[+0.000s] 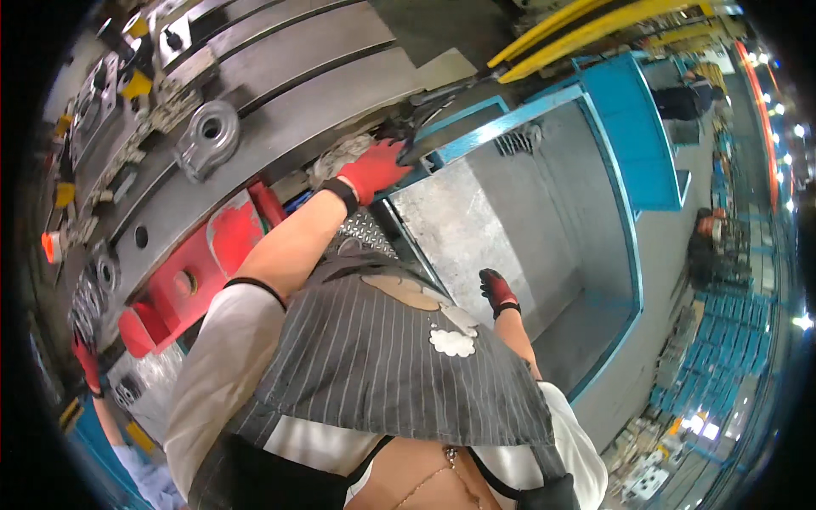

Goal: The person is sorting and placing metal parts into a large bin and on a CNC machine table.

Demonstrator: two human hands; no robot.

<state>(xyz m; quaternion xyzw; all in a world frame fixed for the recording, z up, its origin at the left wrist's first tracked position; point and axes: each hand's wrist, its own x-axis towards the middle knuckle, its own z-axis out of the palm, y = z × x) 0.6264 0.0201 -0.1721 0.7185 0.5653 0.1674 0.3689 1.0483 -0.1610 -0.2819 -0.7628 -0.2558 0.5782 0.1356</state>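
Observation:
My left hand [379,169], in a red glove, reaches to the near left corner of a blue-rimmed metal bin [636,255]. Its fingers run into dark shapes there, so their grip is hidden. A crumpled pale rag [344,158] lies beside that wrist. Over the bin's near side hangs my right hand [495,291], gloved in red with dark fingertips, its fingers apart and holding nothing. Below it, a pale flat panel [450,225] covers part of the bin. A coiled spring-like metal piece [518,140] sits at the bin's far wall.
On the slotted steel table [314,93] at left lies a heavy metal eye piece [210,136]. A red metal bracket [191,272] runs along its near edge. Another person's gloved hand [87,365] touches metal parts at far left. Yellow bars [586,34] and a second blue container [616,127] stand beyond.

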